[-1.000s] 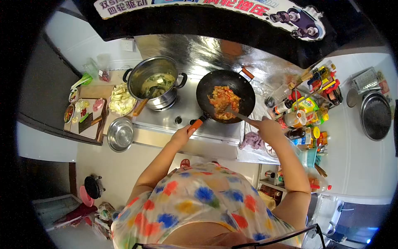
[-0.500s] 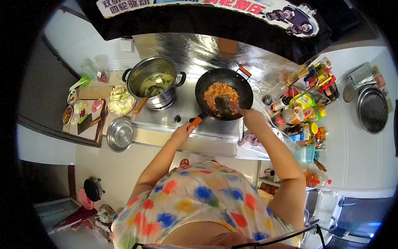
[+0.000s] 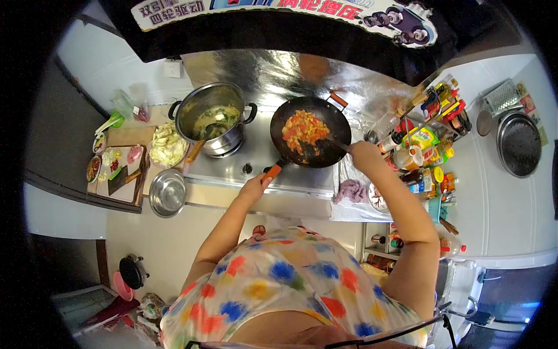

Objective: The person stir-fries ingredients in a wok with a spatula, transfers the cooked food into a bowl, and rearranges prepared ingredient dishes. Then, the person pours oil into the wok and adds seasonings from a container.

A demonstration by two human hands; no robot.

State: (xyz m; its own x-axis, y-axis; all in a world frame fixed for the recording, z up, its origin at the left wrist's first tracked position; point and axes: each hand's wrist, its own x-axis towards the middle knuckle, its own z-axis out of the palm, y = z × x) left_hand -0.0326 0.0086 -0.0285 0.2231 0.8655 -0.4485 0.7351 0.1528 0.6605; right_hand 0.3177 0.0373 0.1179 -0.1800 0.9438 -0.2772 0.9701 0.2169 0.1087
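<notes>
Pretty crowded setup. On the left of the stove point(image 3: 256, 145) there's a big pot point(image 3: 229, 141), with a wooden-handled ladle point(image 3: 196, 151) sticking out over its near-left rim. Left of that sits a heap of pale chopped vegetables point(image 3: 167, 144), then a cutting board point(image 3: 127, 190) with a cleaver point(image 3: 118, 180) lying on it among small piles of ingredients. A metal bowl point(image 3: 168, 193) sits near the front edge of the surface point(image 3: 203, 195). Over on the right, bottles and sauce packs point(image 3: 427, 139) are jammed together just beside the right hand point(image 3: 366, 157), so not much elbow room on that side. A crumpled purple cloth point(image 3: 351, 191) and a patterned plate point(image 3: 376, 199) sit nearer, the plate partly hidden by the forearm.

The wok point(image 3: 340, 119) is round, dark and matte, on the right side of the stove, with chunky, wet-looking orange-red food point(image 3: 303, 127) piled toward its far-left part. The pot and bowl are shiny steel, and the wall behind is covered in wrinkly foil point(image 3: 261, 70).

Left hand point(image 3: 254, 187) is wrapped around the orange wok handle point(image 3: 273, 171), arm angled in from the near left. Right hand is closed on the spatula point(image 3: 340, 145), palm down, elbow bent out wide, blade low in the wok by the food.
</notes>
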